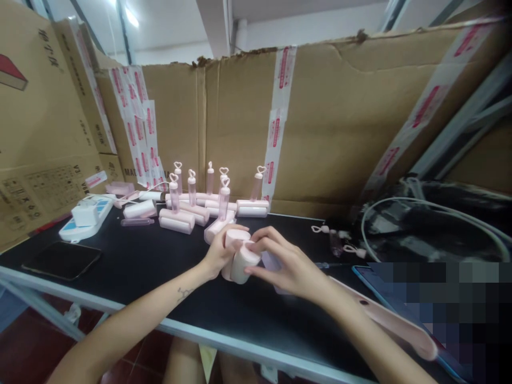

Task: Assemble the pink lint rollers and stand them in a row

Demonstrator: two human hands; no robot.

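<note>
Both hands close around a small pink roller held just above the black table: the left hand wraps its far side, and the right hand pinches its near end between thumb and fingers. Behind them stand several pink heart-topped bottles among more pink rollers lying on their sides. A white power strip and a dark phone lie to the left, a white cable to the right, with cardboard walls behind.
</note>
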